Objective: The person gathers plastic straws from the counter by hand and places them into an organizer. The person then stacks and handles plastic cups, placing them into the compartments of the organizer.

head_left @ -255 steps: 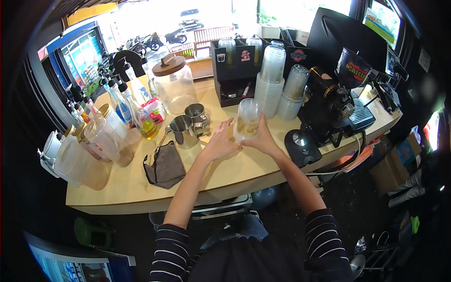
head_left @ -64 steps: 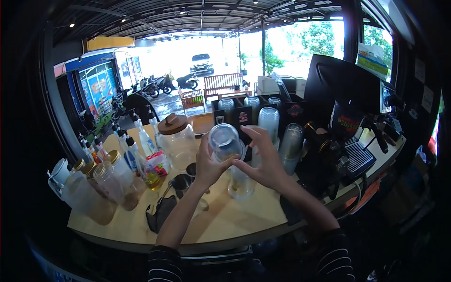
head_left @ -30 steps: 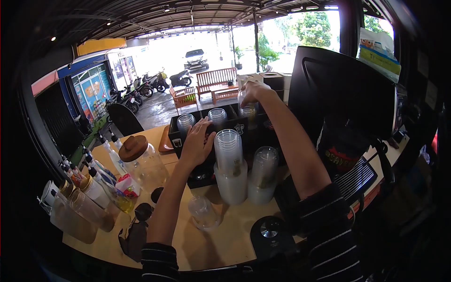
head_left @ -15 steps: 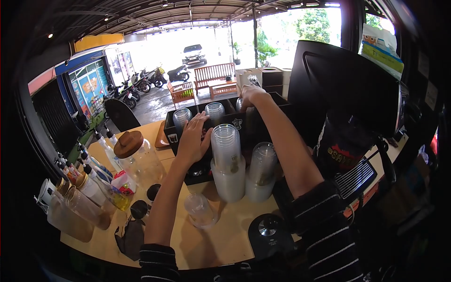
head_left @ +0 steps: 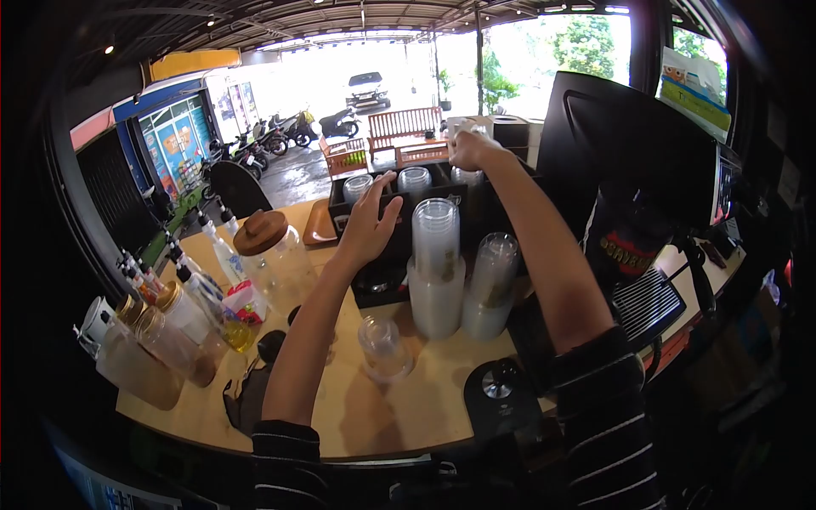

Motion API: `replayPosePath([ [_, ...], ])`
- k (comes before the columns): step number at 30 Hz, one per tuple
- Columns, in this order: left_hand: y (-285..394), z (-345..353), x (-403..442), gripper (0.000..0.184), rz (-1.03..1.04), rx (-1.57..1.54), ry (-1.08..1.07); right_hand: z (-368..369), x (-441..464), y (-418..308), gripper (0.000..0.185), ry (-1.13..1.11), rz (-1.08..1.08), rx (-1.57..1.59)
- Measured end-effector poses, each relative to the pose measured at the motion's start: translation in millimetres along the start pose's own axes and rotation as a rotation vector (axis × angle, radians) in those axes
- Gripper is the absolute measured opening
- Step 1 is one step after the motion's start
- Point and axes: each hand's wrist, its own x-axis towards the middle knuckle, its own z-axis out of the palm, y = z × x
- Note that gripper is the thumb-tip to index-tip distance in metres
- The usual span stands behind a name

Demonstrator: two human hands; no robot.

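My left hand (head_left: 370, 225) is raised with fingers apart at the near left side of a black divided box (head_left: 459, 208), holding nothing. Past the box's far edge, my right hand (head_left: 476, 151) is closed, with something whitish by its fingers that I cannot make out. Clear plastic cups (head_left: 415, 178) stand in the box's compartments. In front of it, a tall stack of clear cups (head_left: 436, 234) rises from wider cups (head_left: 435, 306). A second cup stack (head_left: 497, 259) is beside it. Nearer me, a clear cup (head_left: 380, 344) stands on the wooden counter (head_left: 340, 408).
A glass jar with a wooden lid (head_left: 262, 234) and several pump bottles (head_left: 204, 297) line the left. A black round-topped device (head_left: 501, 395) sits at the front right. A large black screen (head_left: 629, 144) and a slatted metal tray (head_left: 650, 306) are on the right.
My right hand has lifted from a cup in the box and moved toward the far side. My left hand has come off the box's cups, fingers spread. The view has shifted slightly.
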Motion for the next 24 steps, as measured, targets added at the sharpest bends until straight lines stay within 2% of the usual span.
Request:
replayPosePath([
  [1,11.1,-6.5,-4.8,0.043,-0.01,0.002,-0.002,-8.3,-10.6,-9.8,0.037,0.004,-0.048,-0.004],
  [3,31.0,-19.7,-17.2,0.042,-0.032,-0.071,-0.006,-16.2,-39.5,-33.7,0.031,0.201,-0.183,0.053],
  [4,32.1,-22.6,-24.6,0.041,0.041,-0.028,0.028,-13.4,-52.0,-45.1,0.027,0.352,-0.298,0.139],
  [6,42.1,-36.0,-44.9,0.041,0.03,-0.03,0.009,-1.7,-83.1,-71.0,0.018,0.639,-0.509,0.292],
  [9,41.7,-53.8,-81.9,0.042,0.046,-0.032,-0.006,11.2,-157.0,-111.6,0.02,0.587,-0.509,0.439],
  [12,31.7,-63.1,-129.7,0.041,-0.063,-0.07,-0.07,40.8,-225.3,-129.7,0.038,0.396,-0.503,0.577],
  [13,26.0,-63.8,-146.5,0.041,-0.068,-0.072,-0.071,56.8,-241.3,-131.0,0.038,0.39,-0.501,0.578],
  [15,16.3,-64.2,-174.2,0.04,-0.195,-0.11,-0.108,98.6,-262.0,-127.9,0.069,0.344,-0.389,0.673],
  [16,12.6,-64.5,-185.9,0.04,-0.241,-0.126,-0.122,118.7,-271.1,-127.7,0.069,0.338,-0.382,0.671],
  [18,8.5,-64.9,-204.3,0.04,-0.257,-0.15,-0.116,156.8,-284.6,-127.1,0.101,0.273,-0.171,0.68],
  [19,8.0,-64.9,-211.2,0.04,-0.267,-0.168,-0.105,175.7,-289.0,-127.6,0.101,0.271,-0.165,0.672],
  [21,14.1,-66.2,-224.2,0.041,-0.278,-0.215,-0.084,207.5,-291.6,-128.2,0.12,0.282,-0.105,0.647],
  [24,15.1,-67.9,-242.8,0.039,-0.349,-0.233,-0.129,241.1,-286.5,-129.3,0.128,0.274,-0.034,0.676],
])
